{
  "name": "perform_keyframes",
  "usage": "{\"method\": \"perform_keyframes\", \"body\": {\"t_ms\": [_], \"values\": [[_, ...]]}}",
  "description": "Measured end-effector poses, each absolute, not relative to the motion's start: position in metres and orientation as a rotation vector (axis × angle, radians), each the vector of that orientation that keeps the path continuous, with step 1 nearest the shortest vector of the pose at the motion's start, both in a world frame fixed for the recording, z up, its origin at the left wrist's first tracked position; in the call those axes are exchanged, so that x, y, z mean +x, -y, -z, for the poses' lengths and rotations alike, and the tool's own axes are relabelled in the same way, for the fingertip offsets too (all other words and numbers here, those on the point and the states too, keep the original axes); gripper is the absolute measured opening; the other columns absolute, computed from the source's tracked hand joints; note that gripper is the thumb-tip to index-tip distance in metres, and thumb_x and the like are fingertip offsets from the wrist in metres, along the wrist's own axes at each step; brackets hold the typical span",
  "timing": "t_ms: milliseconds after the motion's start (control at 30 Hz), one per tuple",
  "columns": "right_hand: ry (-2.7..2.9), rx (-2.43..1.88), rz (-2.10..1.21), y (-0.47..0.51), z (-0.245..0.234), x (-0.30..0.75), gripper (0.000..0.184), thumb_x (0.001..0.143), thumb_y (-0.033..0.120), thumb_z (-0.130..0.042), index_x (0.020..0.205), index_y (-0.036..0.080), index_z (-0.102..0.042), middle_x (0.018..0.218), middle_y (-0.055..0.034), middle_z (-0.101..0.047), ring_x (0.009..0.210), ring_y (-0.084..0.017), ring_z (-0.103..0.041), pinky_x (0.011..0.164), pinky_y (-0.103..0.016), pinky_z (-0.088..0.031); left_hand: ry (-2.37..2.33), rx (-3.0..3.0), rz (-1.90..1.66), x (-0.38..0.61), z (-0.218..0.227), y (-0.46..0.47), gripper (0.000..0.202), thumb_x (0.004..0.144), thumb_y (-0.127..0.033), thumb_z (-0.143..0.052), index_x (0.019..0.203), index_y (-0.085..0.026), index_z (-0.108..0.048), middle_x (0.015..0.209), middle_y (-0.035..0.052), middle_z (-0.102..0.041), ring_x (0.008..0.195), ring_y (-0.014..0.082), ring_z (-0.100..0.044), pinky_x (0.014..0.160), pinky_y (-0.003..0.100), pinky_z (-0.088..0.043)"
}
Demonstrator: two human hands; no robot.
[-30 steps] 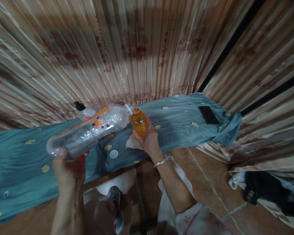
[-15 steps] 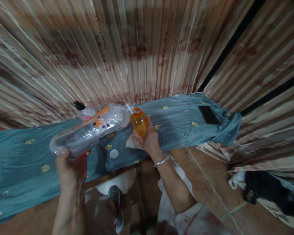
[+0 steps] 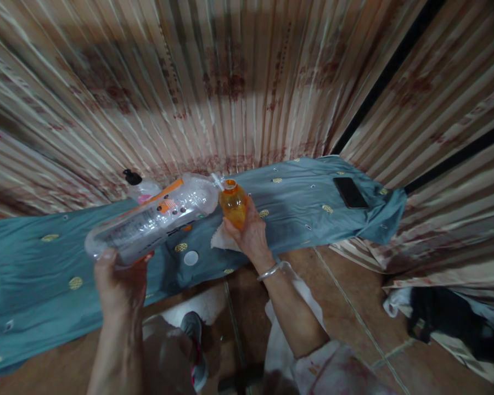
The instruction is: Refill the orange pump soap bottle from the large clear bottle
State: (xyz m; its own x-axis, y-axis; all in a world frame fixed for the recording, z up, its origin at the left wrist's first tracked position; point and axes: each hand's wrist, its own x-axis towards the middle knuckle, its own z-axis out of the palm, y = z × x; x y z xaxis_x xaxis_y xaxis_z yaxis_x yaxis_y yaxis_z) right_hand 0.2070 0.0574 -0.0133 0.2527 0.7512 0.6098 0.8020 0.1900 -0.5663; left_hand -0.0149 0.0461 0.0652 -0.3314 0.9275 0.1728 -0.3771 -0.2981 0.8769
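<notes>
My left hand [image 3: 121,282] is closed around the bottom end of a large clear plastic bottle [image 3: 193,197] with an orange-and-black printed label. The bottle is tilted, nearly lying on its side, its neck pointing right. Its mouth is close to the rim of a small amber bottle [image 3: 233,207]; I cannot tell whether the two touch. My right hand [image 3: 250,233] is closed around the amber bottle, which is held roughly upright. A piece of white tissue [image 3: 224,240] shows beneath that hand. Below the large bottle, a round white cap [image 3: 191,258] lies on the cloth.
A teal cloth [image 3: 37,263] with yellow motifs covers the long surface. Behind the large bottle is a clear bottle with a black pump top [image 3: 132,176]. A black phone [image 3: 350,193] lies at the right. Pleated curtains [image 3: 247,82] hang along the back.
Both hands keep their grip, and the two bottles stay almost in place. The large bottle has shifted very slightly.
</notes>
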Motion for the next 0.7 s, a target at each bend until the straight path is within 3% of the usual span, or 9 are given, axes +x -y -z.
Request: {"method": "perform_keyframes", "body": {"t_ms": [200,433,700], "values": [[1.487,-1.529,0.056,-0.058,0.012,0.207,0.075,0.090,0.042,-0.062,0.147,0.011,-0.025,0.129,-0.0218,-0.063,0.117,-0.032,-0.064,0.095,-0.048,-0.056,-0.948,0.873,-1.778,-0.017,-0.062,-0.046,0.029,0.058,-0.039,-0.074,0.079,-0.020,-0.071,0.100,0.0048,-0.073,0.078,0.0161,-0.062,0.056,0.020,-0.054],[1.520,-1.526,0.085,-0.058,0.013,0.205,0.072,0.093,0.047,-0.056,0.146,0.007,-0.028,0.133,-0.0245,-0.060,0.117,-0.032,-0.063,0.099,-0.047,-0.054,-0.939,0.910,-1.789,-0.022,-0.063,-0.043,0.030,0.060,-0.037,-0.073,0.086,-0.021,-0.072,0.097,0.0053,-0.074,0.092,0.0221,-0.066,0.054,0.020,-0.053],[1.525,-1.557,0.084,-0.056,0.002,0.196,0.075,0.092,0.050,-0.057,0.145,0.005,-0.029,0.124,-0.0236,-0.065,0.109,-0.031,-0.067,0.092,-0.045,-0.057,-0.980,0.874,-1.779,-0.029,-0.065,-0.036,0.031,0.060,-0.038,-0.072,0.086,-0.022,-0.072,0.100,0.0042,-0.073,0.080,0.0174,-0.065,0.053,0.020,-0.054]]}}
